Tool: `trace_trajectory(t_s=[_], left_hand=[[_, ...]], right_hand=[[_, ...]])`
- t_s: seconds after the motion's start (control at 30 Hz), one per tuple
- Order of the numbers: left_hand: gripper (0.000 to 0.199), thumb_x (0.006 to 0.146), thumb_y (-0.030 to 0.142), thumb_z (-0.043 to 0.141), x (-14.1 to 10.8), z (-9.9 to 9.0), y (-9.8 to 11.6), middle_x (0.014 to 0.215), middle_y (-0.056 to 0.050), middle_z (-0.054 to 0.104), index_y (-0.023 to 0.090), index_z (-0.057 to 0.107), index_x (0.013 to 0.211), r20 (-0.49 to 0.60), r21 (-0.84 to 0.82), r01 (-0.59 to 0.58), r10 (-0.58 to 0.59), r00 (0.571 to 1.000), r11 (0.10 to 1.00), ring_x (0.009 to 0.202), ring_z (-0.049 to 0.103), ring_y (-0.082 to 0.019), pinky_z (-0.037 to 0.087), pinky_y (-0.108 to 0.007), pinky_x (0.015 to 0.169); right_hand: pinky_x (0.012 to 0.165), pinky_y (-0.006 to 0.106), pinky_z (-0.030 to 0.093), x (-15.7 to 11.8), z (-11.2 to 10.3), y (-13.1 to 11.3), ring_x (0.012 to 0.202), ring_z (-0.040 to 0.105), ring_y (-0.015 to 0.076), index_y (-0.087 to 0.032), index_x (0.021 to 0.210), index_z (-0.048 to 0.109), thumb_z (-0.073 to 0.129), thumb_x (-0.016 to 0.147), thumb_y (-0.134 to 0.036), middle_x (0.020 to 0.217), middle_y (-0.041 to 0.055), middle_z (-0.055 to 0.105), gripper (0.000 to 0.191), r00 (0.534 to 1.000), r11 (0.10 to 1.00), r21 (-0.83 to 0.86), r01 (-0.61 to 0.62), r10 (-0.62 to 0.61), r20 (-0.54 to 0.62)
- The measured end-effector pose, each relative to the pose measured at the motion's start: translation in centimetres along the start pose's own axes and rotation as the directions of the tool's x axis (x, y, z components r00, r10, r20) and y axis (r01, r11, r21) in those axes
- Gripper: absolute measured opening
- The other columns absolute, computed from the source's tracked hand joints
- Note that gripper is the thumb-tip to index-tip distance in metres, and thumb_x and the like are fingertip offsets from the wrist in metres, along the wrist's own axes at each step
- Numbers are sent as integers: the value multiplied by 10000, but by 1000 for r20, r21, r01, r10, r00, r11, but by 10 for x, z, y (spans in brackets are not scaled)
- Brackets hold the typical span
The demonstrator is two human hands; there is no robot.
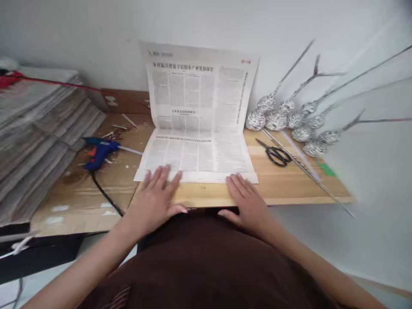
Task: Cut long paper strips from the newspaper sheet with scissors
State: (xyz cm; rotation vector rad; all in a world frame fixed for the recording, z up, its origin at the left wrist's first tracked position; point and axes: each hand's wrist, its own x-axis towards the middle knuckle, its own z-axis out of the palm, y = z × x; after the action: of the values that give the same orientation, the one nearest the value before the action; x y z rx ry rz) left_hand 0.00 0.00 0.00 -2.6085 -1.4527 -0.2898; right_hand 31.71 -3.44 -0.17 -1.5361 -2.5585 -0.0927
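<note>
A newspaper sheet [199,146] lies on the wooden table in front of me, its far half bent up against the wall. Along its near edge runs a narrow folded strip. My left hand [154,199] rests with fingertips spread on the left part of that strip, thumb out to the side. At the strip's right end, my right hand [246,201] lies flat, fingers stretched over the paper and thumb apart. Neither hand grasps anything.
A blue glue gun [102,152] lies left on cardboard [77,210], near tall newspaper stacks [35,146]. Right are black-handled scissors [277,155], a thin long stick [309,171] and several paper-woven bulbs [277,120] with twigs, against the wall. The table's front edge [289,201] is close to me.
</note>
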Motion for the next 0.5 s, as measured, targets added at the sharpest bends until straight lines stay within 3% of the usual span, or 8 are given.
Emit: trace_trajectory(t_s=[0.1, 0.2, 0.33, 0.5], left_hand=[[1140, 798, 889, 298, 18, 4, 32, 1621, -269, 315, 40, 373, 1554, 43, -87, -185, 189, 981, 979, 1513, 267, -443, 289, -571, 1201], [1198, 794, 895, 294, 27, 9, 46, 1607, -294, 317, -49, 357, 1529, 23, -131, -258, 263, 965, 957, 1523, 272, -398, 229, -510, 1241], [1111, 838, 842, 363, 21, 12, 33, 1627, -250, 313, 25, 276, 1586, -13, -130, -246, 247, 969, 960, 1537, 258, -360, 188, -491, 1254], [1120, 855, 797, 433, -3, 13, 5, 1642, -253, 285, 68, 86, 1632, -54, -99, -163, 158, 986, 982, 1529, 277, -375, 214, -513, 1239]], right_hand=[[1223, 551, 311, 29, 5, -20, 1511, 300, 399, 42, 1553, 341, 519, 913, -721, 1612, 264, 339, 1011, 983, 984, 66, 165, -169, 71], [1245, 519, 278, 45, 5, -31, 1518, 281, 401, 86, 1537, 334, 579, 899, -678, 1614, 296, 308, 1025, 965, 966, 111, 234, -245, 96], [1225, 532, 314, 40, 4, -27, 1509, 312, 386, 42, 1533, 371, 542, 959, -600, 1600, 274, 362, 878, 974, 974, 91, 210, -216, 65], [1190, 532, 371, 8, 4, 2, 1488, 362, 377, 6, 1534, 380, 552, 981, -516, 1562, 260, 441, 780, 994, 994, -6, 105, -105, 16]])
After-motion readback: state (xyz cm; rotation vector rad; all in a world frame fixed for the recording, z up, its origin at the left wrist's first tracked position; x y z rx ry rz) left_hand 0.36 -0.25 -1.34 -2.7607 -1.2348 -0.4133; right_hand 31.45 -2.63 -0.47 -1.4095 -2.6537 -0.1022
